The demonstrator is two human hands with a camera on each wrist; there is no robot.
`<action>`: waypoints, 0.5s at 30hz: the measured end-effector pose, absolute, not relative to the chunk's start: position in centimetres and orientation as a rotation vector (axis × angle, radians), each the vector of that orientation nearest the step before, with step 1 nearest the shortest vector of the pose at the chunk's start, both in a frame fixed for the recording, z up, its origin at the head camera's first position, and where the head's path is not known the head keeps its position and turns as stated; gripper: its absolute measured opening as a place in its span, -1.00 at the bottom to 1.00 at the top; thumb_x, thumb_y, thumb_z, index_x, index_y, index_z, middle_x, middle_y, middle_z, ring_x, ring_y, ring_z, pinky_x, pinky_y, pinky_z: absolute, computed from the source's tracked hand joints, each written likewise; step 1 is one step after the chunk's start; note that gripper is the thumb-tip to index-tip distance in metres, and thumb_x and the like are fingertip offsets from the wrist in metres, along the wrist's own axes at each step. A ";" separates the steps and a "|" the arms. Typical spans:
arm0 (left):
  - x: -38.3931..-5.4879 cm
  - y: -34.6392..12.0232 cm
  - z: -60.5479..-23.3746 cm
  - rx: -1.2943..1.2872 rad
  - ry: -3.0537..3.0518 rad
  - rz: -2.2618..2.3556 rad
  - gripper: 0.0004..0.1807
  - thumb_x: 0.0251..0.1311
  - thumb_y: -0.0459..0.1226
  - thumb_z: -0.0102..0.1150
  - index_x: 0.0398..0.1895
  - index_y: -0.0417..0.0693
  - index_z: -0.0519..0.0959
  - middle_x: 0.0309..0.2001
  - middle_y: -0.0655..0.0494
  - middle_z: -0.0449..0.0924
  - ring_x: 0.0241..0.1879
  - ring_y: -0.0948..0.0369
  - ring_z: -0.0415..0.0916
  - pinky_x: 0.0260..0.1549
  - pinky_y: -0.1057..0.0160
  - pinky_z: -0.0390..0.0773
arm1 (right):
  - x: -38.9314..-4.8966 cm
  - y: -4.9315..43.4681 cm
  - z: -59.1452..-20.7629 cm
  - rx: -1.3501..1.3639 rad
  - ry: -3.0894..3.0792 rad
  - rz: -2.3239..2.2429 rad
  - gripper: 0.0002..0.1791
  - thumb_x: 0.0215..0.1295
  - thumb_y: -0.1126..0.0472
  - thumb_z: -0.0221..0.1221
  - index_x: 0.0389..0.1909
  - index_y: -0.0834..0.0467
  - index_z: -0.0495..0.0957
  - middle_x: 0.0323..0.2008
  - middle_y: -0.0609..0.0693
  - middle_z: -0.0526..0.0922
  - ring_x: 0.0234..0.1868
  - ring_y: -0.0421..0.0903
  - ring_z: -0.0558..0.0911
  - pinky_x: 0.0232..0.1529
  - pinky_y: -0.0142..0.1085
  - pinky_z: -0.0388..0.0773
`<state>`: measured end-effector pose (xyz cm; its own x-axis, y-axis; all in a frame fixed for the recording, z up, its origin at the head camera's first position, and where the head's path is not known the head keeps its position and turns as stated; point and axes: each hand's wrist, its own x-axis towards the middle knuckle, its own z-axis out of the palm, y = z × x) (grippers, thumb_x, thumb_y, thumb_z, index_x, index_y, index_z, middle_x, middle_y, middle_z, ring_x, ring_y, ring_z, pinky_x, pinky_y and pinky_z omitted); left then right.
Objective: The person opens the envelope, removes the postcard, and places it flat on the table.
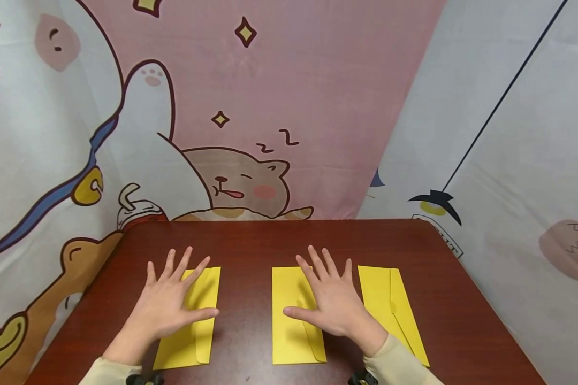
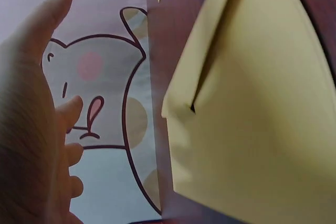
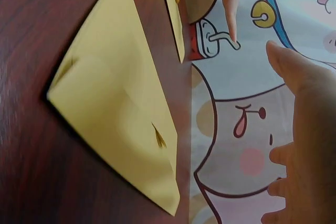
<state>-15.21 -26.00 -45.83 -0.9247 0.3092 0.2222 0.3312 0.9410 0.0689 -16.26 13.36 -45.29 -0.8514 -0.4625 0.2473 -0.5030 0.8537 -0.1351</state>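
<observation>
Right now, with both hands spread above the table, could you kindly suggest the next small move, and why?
I would probably lower the right hand toward the middle yellow envelope, since that hand is spread, holds nothing, and partly overlaps that envelope in the head view.

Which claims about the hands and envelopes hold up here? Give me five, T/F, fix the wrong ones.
1. A left envelope, a middle envelope and a right envelope, all yellow, lie on the table. True.
2. The left hand and the right hand both have their fingers spread. True.
3. The left hand is gripping the left envelope. False: it holds nothing.
4. The middle envelope and the right envelope overlap. False: they lie apart, with tabletop showing between them.
5. In the head view, the right hand covers part of the middle envelope. True.
</observation>
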 end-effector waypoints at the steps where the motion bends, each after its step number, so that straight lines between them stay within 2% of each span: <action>1: -15.1 -26.2 -45.9 -0.481 -2.890 -0.155 0.22 0.00 0.62 0.14 0.72 0.44 0.06 0.71 -0.13 -0.14 0.63 -0.34 -0.23 0.31 -0.67 -0.20 | -16.2 13.1 -45.4 0.754 -2.822 0.287 0.22 0.20 -0.76 -0.11 0.73 -0.12 0.01 0.71 0.08 -0.10 0.65 0.29 0.00 0.29 0.67 -0.13; 9: -14.9 -27.9 -46.4 -0.520 -2.903 -0.191 0.20 0.05 0.56 0.21 0.73 0.42 0.05 0.71 -0.09 -0.15 0.62 -0.36 -0.22 0.30 -0.67 -0.14 | -15.9 11.0 -45.8 0.819 -2.831 0.305 0.22 0.21 -0.72 -0.03 0.73 -0.10 -0.01 0.71 0.05 -0.11 0.66 0.26 -0.03 0.31 0.66 -0.12; 15: -14.7 -28.9 -46.6 -0.543 -2.919 -0.208 0.20 0.07 0.54 0.21 0.73 0.37 0.05 0.72 -0.08 -0.17 0.61 -0.37 -0.17 0.31 -0.65 -0.13 | -15.6 9.3 -45.9 0.859 -2.845 0.327 0.23 0.21 -0.74 -0.09 0.74 -0.10 -0.03 0.71 0.05 -0.13 0.67 0.24 -0.03 0.33 0.63 -0.08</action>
<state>-14.68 -28.92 -46.65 -0.9204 0.3438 0.1863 0.3667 0.9243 0.1062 -15.58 9.27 -45.89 -0.8245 -0.5269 0.2063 -0.5600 0.8122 -0.1638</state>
